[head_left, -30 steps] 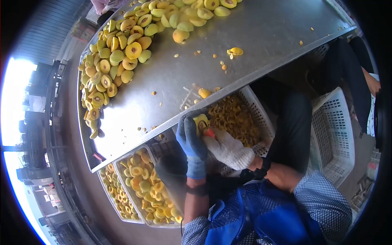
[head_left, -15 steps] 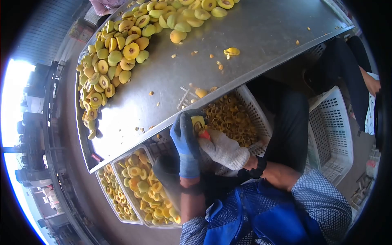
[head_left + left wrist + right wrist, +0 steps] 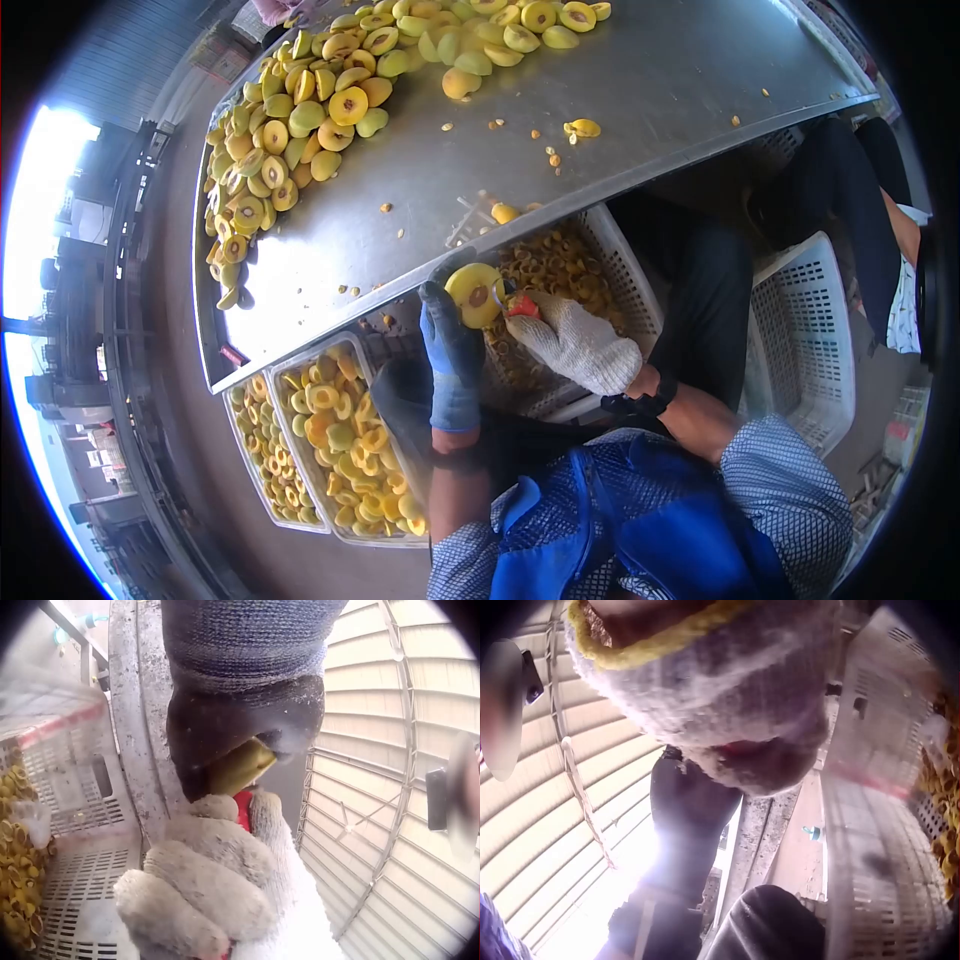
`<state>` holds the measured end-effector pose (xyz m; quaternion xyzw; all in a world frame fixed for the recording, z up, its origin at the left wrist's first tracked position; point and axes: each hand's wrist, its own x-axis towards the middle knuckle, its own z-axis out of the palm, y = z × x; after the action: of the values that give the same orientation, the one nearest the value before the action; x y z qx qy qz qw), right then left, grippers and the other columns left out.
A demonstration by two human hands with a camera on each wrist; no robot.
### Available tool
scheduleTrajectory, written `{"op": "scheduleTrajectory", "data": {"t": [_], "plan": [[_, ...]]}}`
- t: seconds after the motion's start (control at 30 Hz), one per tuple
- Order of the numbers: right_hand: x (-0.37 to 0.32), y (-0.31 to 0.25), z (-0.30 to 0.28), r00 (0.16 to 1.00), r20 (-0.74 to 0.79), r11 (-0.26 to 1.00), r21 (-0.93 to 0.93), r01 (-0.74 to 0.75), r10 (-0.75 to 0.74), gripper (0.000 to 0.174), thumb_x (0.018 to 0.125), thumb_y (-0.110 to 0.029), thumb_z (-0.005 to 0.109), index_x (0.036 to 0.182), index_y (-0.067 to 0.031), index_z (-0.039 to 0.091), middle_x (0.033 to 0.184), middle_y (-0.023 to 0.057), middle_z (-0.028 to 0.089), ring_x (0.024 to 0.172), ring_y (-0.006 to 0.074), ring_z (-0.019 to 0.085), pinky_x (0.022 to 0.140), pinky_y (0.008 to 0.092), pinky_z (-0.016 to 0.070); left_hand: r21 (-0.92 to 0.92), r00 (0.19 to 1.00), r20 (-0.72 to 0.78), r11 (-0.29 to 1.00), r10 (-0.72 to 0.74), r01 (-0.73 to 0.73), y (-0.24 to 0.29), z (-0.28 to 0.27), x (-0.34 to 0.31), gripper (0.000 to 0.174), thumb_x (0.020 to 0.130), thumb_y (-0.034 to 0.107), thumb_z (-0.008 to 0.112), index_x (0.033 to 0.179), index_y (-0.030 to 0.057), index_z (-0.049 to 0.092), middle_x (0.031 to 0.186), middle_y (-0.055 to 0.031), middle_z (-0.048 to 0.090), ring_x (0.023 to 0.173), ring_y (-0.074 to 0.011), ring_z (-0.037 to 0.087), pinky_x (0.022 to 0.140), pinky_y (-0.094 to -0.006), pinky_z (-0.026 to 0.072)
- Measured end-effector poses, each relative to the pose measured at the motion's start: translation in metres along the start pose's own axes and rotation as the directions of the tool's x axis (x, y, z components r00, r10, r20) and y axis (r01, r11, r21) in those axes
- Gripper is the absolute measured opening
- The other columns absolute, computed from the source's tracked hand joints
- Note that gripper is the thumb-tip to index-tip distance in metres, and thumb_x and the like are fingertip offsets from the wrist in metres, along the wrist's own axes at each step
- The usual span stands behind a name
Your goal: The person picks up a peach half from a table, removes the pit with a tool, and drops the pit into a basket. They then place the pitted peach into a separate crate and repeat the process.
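In the head view my left hand [image 3: 453, 350], in a blue and dark glove, holds a yellow fruit half [image 3: 474, 292] with its cut face and brown centre showing. My right hand [image 3: 580, 350], in a whitish knit glove, grips a red-handled tool [image 3: 523, 306] whose metal end meets the fruit's right edge. The left wrist view shows the right hand's curled fingers [image 3: 202, 877] round the red handle [image 3: 244, 809], close below the fruit [image 3: 241, 766] in the left hand [image 3: 240, 712]. The right wrist view shows the knit glove [image 3: 727, 697] from behind; the tool is mostly hidden there.
A metal table [image 3: 640, 90] carries a heap of fruit halves [image 3: 303, 118] and small scattered bits. Below its edge stands a crate [image 3: 632, 262] of brown-yellow scraps; crates of cut fruit [image 3: 345, 440] stand left. An empty white crate [image 3: 805, 330] and another person's leg [image 3: 850, 190] are right.
The fruit half, earlier mostly covered by the fingers, now faces up in full view. The left hand's fingers have shifted to its left side, and the right hand has moved slightly right.
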<state>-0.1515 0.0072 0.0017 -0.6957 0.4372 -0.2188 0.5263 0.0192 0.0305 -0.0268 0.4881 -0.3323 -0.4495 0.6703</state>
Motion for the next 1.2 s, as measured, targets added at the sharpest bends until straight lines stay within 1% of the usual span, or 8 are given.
{"op": "scheduleTrajectory", "data": {"t": [0.2,0.4,0.5,0.77,0.87,0.97,1.1,1.2], "plan": [[0.004,-0.009,-0.007,0.997,0.043,0.964,-0.255,0.077,-0.069,0.047,0.09,-0.052,0.06,0.108,-0.0096,0.066,0.082,0.0175,0.068,0.075,0.0399,0.067,0.062,0.0465,0.0545,0.17,0.996,-0.09,0.984,-0.03,0.045,-0.005,0.001,-0.003,0.065,0.104,0.054,0.029,0.116,-0.0012,0.06,0.105,-0.0127,0.067,0.097,-0.0202,0.064,0.088,-0.0326,0.0518],[0.007,-0.001,0.0,0.997,0.027,0.981,-0.183,0.071,-0.068,0.044,0.09,-0.052,0.06,0.104,-0.0113,0.067,0.081,0.0194,0.068,0.071,0.0389,0.067,0.058,0.047,0.0537,0.31,0.997,-0.067,0.951,0.024,-0.002,-0.019,-0.002,-0.003,0.053,0.107,0.041,0.028,0.12,-0.0028,0.056,0.108,-0.0128,0.063,0.098,-0.0178,0.061,0.085,-0.0306,0.051],[0.01,0.009,0.0,0.991,0.043,0.95,-0.281,0.135,-0.128,0.043,0.091,-0.052,0.059,0.103,-0.0111,0.067,0.081,0.019,0.067,0.068,0.0386,0.066,0.058,0.0469,0.0535,0.389,0.999,0.009,0.92,0.041,-0.041,-0.026,-0.008,0.003,0.051,0.107,0.038,0.029,0.114,-0.0024,0.06,0.103,-0.0132,0.065,0.094,-0.0179,0.062,0.084,-0.0303,0.0508],[0.017,0.006,-0.009,0.98,0.163,0.952,-0.264,0.153,-0.112,0.04,0.094,-0.046,0.057,0.106,-0.0081,0.059,0.086,0.0218,0.067,0.081,0.0423,0.065,0.066,0.0501,0.0526,0.487,0.948,0.204,0.865,-0.244,0.118,0.007,-0.007,0.028,0.064,0.105,0.05,0.028,0.1,-0.0004,0.067,0.094,-0.0102,0.069,0.088,-0.0165,0.064,0.083,-0.029,0.0509],[0.015,0.019,-0.004,0.974,0.213,0.964,-0.234,0.128,-0.078,0.043,0.093,-0.048,0.057,0.108,-0.0076,0.059,0.089,0.0224,0.067,0.086,0.0424,0.065,0.069,0.0498,0.0524,0.753,0.866,0.321,0.658,-0.383,0.012,0.015,-0.017,0.039,0.066,0.104,0.053,0.027,0.102,0.0005,0.067,0.094,-0.0097,0.068,0.089,-0.0168,0.064,0.084,-0.0289,0.0508],[0.014,0.024,0.001,0.978,0.184,0.981,-0.15,0.126,-0.098,0.047,0.093,-0.053,0.056,0.107,-0.0078,0.061,0.087,0.0222,0.066,0.084,0.0424,0.065,0.068,0.0493,0.0528,0.746,0.834,0.335,0.664,-0.439,0.05,0.02,-0.019,0.041,0.068,0.103,0.056,0.027,0.104,0.0011,0.067,0.098,-0.0087,0.068,0.093,-0.0169,0.063,0.085,-0.029,0.0507],[0.01,0.014,0.003,0.986,0.166,0.972,-0.236,0.014,0.026,0.053,0.092,-0.059,0.052,0.103,-0.0085,0.065,0.081,0.0215,0.066,0.077,0.0428,0.066,0.062,0.0492,0.053,0.415,0.875,0.321,0.884,-0.363,0.214,0.027,-0.025,0.025,0.077,0.094,0.072,0.033,0.121,0.0047,0.059,0.103,-0.005,0.065,0.094,-0.0139,0.061,0.078,-0.027,0.0515],[0.006,0.007,0.005,0.995,0.101,0.959,-0.282,0.025,0.004,0.054,0.092,-0.061,0.051,0.1,-0.0092,0.066,0.079,0.0211,0.067,0.072,0.043,0.066,0.057,0.0493,0.0525,0.405,0.931,0.273,0.907,-0.243,0.117,0.035,-0.018,0.005,0.077,0.091,0.073,0.039,0.126,0.0067,0.056,0.103,-0.0041,0.063,0.088,-0.0118,0.061,0.069,-0.0235,0.0505]]}}
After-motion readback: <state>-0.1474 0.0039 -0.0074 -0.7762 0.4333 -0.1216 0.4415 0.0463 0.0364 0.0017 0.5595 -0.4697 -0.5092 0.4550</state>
